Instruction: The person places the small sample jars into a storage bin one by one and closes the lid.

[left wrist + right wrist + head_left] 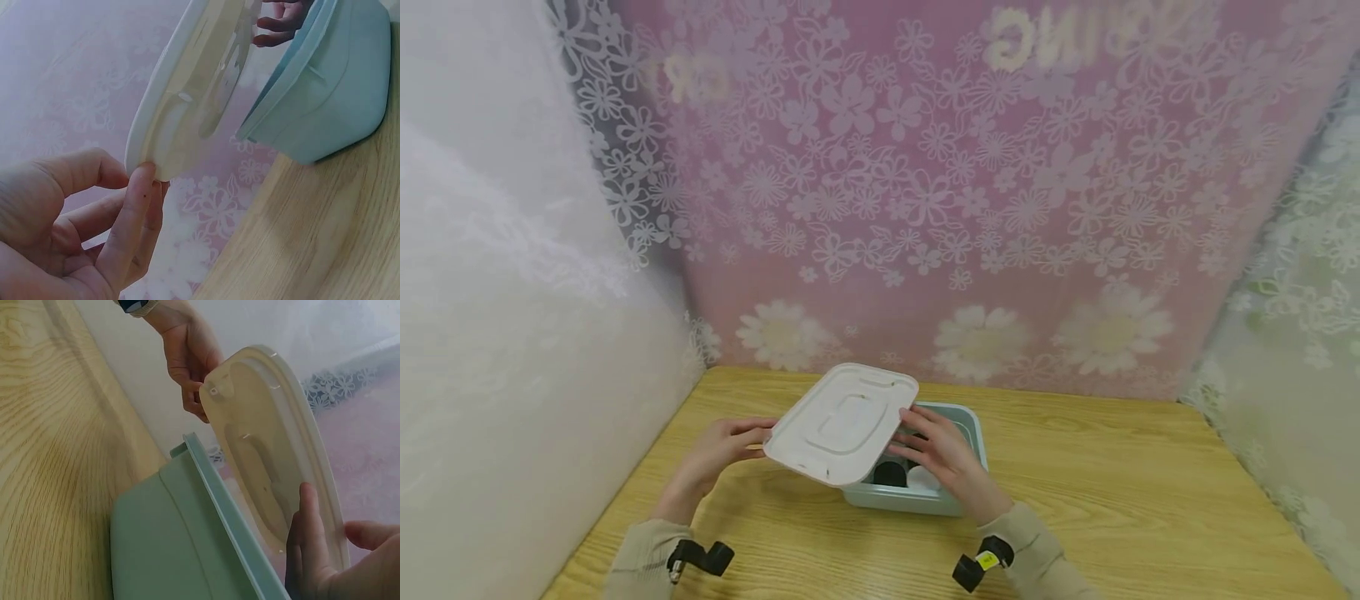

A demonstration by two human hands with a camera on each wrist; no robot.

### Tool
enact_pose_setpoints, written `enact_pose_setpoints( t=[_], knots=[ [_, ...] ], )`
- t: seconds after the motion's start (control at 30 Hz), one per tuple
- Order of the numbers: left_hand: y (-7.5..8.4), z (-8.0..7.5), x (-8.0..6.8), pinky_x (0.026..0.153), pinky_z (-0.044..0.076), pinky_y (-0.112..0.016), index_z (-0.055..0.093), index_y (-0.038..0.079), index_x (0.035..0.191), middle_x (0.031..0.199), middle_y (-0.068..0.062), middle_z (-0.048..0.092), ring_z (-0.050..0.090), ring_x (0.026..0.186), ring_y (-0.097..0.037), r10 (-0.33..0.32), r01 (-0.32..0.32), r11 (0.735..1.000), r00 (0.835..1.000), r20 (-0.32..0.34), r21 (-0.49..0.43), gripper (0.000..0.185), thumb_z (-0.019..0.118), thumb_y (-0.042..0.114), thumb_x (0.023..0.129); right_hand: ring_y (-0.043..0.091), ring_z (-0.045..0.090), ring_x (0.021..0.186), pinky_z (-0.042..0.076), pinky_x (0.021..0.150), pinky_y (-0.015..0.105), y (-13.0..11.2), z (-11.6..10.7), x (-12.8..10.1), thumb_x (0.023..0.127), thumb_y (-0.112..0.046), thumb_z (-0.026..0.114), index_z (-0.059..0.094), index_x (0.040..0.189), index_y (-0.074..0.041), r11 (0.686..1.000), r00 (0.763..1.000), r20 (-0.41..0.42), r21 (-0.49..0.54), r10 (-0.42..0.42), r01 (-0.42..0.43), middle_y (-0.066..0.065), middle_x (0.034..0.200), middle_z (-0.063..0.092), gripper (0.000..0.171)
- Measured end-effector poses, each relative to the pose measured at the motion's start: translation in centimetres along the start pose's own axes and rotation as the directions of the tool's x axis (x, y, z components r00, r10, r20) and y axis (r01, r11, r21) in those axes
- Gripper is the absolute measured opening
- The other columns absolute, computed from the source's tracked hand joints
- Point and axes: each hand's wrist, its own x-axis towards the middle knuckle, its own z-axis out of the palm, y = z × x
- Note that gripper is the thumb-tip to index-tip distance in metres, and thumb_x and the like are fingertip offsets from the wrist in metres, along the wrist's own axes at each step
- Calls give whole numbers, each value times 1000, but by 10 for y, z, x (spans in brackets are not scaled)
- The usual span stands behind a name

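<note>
A white plastic lid [842, 421] is held tilted above the left part of a pale green storage box [910, 500]. My left hand [722, 450] pinches the lid's left edge between thumb and fingers, as the left wrist view shows. At the opposite edge my right hand [943, 454] grips the lid, thumb on the upper face and fingers beneath, over the box's opening. Inside the box, a black round item [891, 474] and a white round item [922, 478] show; the lid and right hand hide the other contents.
The box stands on a wooden table [1097, 475]. A pink flowered curtain [925, 208] hangs behind it, with a whitish sheet [512, 292] on the left and another flowered sheet [1300, 333] on the right.
</note>
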Motion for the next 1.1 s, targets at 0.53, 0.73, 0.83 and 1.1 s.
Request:
enact_pose_setpoints(
  t=[0.53,0.73,0.83,1.1],
  knots=[
    [8,34,8,96,56,-31,53,-9,140,136,-22,58,60,123,-32,-44,17,969,994,-104,-247,48,46,27,110,22,66,95,59,91,42,-5,-5,-6,105,-10,54,41,145,4,995,992,-92,42,-85,89,10,119,57,44],
    [3,56,14,95,56,-28,46,-15,142,126,-21,63,66,115,-27,-61,36,933,996,-59,-358,48,42,21,111,24,65,93,58,94,47,-4,-4,-8,106,-8,52,50,125,0,986,982,-132,85,-132,144,12,118,57,21],
    [4,66,16,95,56,-27,44,-18,141,119,-15,67,68,108,-20,-52,44,917,999,-8,-395,49,43,20,111,25,63,98,56,98,47,-2,-2,-11,106,-8,51,47,129,-1,981,980,-140,113,-139,155,12,123,54,24],
    [7,83,17,95,57,-33,52,-15,137,115,-11,68,69,100,-12,-76,53,917,996,-43,-396,45,54,18,106,26,64,105,52,104,45,6,3,-18,105,-6,52,39,140,3,983,980,-139,93,-142,156,17,123,54,39]
  ],
)
